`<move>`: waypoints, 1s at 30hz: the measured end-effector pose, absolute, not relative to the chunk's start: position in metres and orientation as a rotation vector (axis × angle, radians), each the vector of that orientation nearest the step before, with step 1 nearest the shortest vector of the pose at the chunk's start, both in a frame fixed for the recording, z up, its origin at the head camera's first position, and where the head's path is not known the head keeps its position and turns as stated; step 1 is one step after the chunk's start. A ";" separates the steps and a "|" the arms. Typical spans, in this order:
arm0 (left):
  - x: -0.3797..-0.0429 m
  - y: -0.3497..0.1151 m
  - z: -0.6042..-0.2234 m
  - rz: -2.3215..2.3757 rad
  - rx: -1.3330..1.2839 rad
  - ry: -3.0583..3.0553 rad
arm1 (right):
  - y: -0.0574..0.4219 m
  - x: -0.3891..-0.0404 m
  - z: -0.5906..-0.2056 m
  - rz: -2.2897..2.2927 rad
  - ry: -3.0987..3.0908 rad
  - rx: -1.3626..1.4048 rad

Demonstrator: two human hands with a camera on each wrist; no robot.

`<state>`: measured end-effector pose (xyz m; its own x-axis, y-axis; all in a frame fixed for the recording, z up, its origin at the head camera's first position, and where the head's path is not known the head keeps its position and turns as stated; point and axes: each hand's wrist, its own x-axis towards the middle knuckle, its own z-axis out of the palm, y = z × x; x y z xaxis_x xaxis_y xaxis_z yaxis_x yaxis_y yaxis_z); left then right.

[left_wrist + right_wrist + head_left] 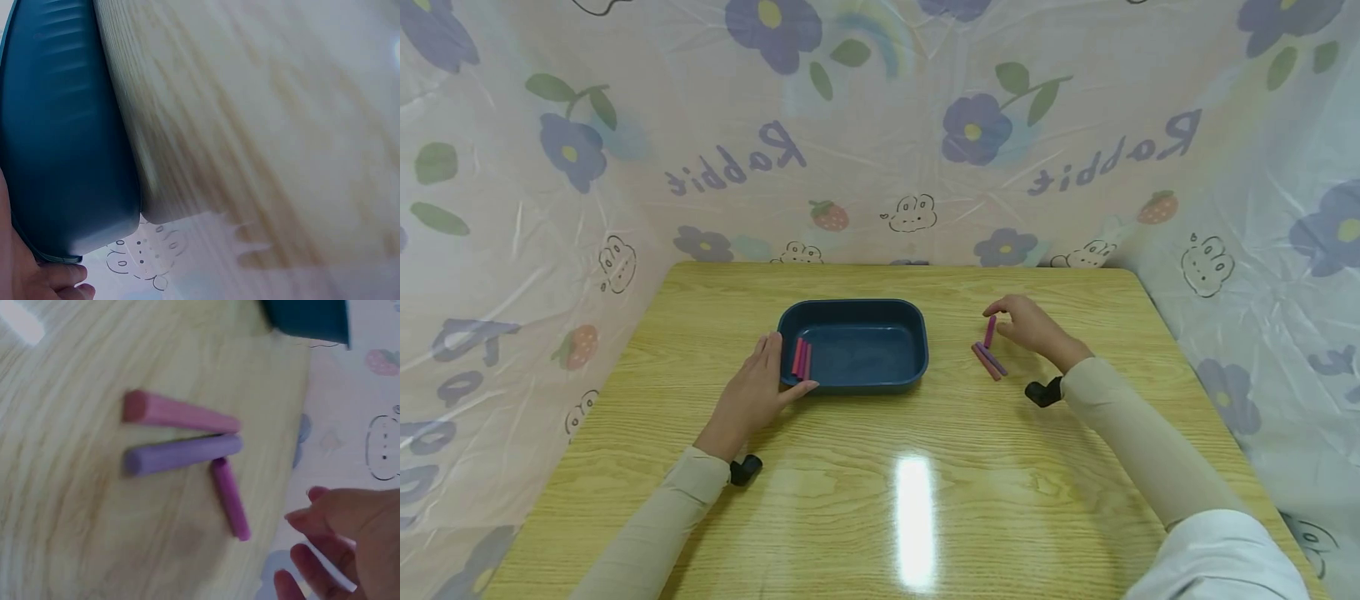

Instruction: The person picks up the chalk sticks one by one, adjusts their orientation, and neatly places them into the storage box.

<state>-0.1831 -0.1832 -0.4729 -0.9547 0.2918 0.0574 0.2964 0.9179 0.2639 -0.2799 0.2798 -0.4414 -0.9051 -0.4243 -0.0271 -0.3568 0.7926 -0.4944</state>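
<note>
At its left end, a dark blue rectangular tray (pixel 880 387) is gripped by my left hand (pixel 756 385), fingers at the left rim and thumb over the front corner. Several pink and purple chalk-like sticks (pixel 802 360) lie side by side inside. My right hand (pixel 1030 327) hovers just beyond three more sticks on the table. In the right wrist view its fingers (pixel 300 519) are loosely bent and apart from the magenta stick (pixel 231 499). That stick's end meets a purple stick (pixel 184 454); a pink stick (pixel 181 412) lies beside them.
The wood-grain table (pixel 842 517) carries everything, with a bright light reflection on its front part. A patterned curtain (pixel 865 150) stands behind the table and along both sides. Black wrist cameras (pixel 1043 392) sit at both cuffs.
</note>
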 end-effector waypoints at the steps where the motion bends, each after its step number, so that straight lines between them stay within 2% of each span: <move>1: -0.183 -0.183 -0.473 -0.427 -0.470 -3.057 | 0.280 -0.281 -0.444 -0.710 2.853 -0.650; 10: -0.183 -0.183 -0.475 -0.446 -0.476 -3.049 | 0.278 -0.283 -0.459 -0.464 2.921 -0.871; 30: -0.183 -0.184 -0.476 -0.461 -0.470 -3.035 | 0.276 -0.284 -0.470 -0.470 2.874 -0.862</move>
